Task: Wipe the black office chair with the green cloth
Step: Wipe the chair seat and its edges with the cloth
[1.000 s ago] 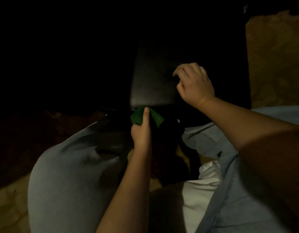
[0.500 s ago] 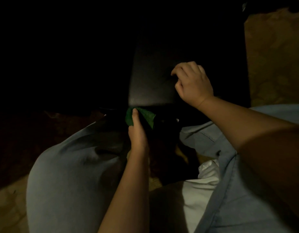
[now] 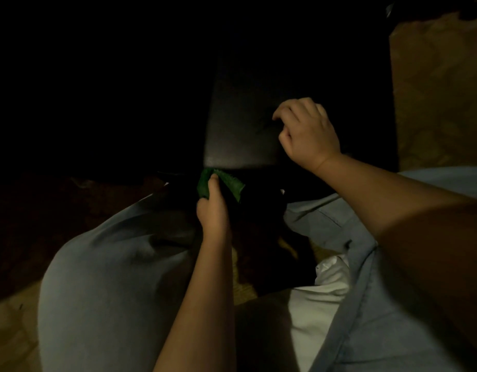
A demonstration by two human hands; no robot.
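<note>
My left hand (image 3: 213, 210) grips the cloth (image 3: 203, 185): thumb on top, fingers closed round the bunched green fabric, with 1 loose flap hanging out to the right. The cloth sits right at the front edge of the chair (image 3: 299, 63), at the near-left corner of the seat (image 3: 240, 124), touching or just under that edge; it is too dark to tell which.

From this hand the seat lies straight ahead and slightly up, away from my body. The lit part of it reads as a long panel running away from me, while the front edge runs left to right across my reach. So the next wipe, I judge, goes either rightward along that edge or up and over onto the top.

My right hand (image 3: 309, 135) is farther out, on the top of the seat towards its right side, fingers curled with the tips down on the surface and nothing visible inside them. It looks like a brace. It is well apart from the cloth, so the left hand is the nearer 1 to the edge.

My left knee (image 3: 103, 264) is just beside and below the working hand.
</note>
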